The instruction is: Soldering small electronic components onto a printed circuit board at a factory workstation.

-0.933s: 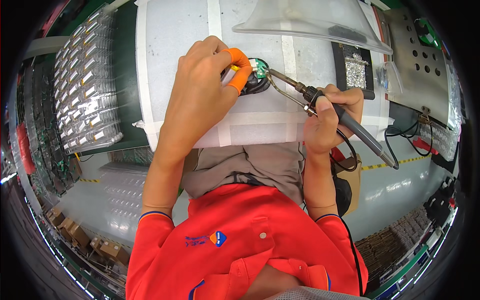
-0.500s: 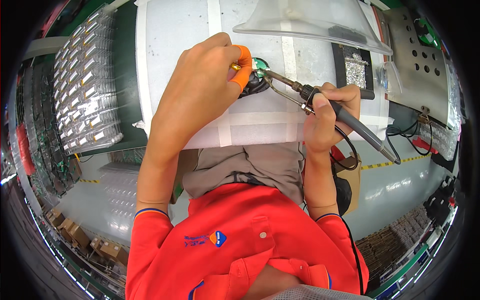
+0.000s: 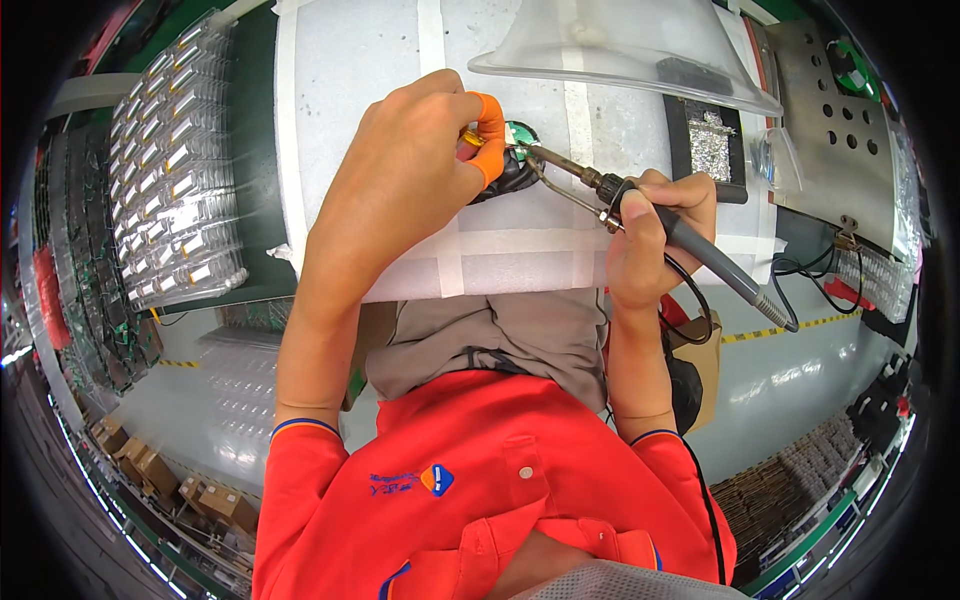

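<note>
My right hand (image 3: 655, 235) is closed around the grey handle of a soldering iron (image 3: 705, 255), with a thin metal guide tube fixed beside its shaft. Its tip meets a small green circuit board (image 3: 521, 135) or sits just over it. Against the board, my left hand (image 3: 420, 165), orange finger cots on thumb and forefinger, pinches a small yellow part (image 3: 468, 146) that the fingers mostly hide. A black piece (image 3: 508, 180), its kind unclear, lies under and beside the board on the white padded work surface (image 3: 350, 60).
Over the far side hangs a clear plastic hood (image 3: 620, 50). To the right stand a black tray of silvery solder scraps (image 3: 711, 145) and a perforated metal box (image 3: 840, 130). Stacked clear blister trays (image 3: 180, 170) fill the left. The iron's black cable (image 3: 705, 320) loops below my right hand.
Both hands have shifted only slightly. The iron's tip stays at the green board, and slightly more of the yellow part shows between my left fingers.
</note>
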Demonstrator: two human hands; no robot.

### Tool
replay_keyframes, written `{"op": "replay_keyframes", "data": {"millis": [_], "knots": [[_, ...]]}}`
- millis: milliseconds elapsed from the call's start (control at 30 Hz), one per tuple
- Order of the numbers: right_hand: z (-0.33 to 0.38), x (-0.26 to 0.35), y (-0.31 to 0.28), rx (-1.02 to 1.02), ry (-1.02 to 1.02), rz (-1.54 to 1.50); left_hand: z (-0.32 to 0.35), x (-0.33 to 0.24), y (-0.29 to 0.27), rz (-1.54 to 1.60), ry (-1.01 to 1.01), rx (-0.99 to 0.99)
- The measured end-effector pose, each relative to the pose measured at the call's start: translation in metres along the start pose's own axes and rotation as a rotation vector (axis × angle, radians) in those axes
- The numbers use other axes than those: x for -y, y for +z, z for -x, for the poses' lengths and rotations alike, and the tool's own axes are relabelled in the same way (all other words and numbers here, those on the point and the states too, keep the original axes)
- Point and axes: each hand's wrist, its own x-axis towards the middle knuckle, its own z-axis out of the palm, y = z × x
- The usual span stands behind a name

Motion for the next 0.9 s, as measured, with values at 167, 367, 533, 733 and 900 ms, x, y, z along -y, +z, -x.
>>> {"op": "replay_keyframes", "data": {"millis": [167,367,533,733,900], "knots": [[0.0,0.0,0.0,-0.011,0.0,0.006,0.002,0.003,0.002,-0.054,-0.011,0.021],[0.0,0.001,0.0,-0.002,0.0,-0.008,0.008,0.005,0.006,-0.036,0.035,-0.016],[0.0,0.003,0.001,-0.023,0.005,0.029,0.008,0.005,0.007,-0.035,0.052,-0.026],[0.001,0.007,0.003,-0.066,0.028,0.078,0.01,0.002,0.006,-0.045,-0.008,0.016],[0.001,0.007,0.004,-0.066,0.032,0.077,0.013,0.002,0.01,-0.108,0.036,-0.006]]}}
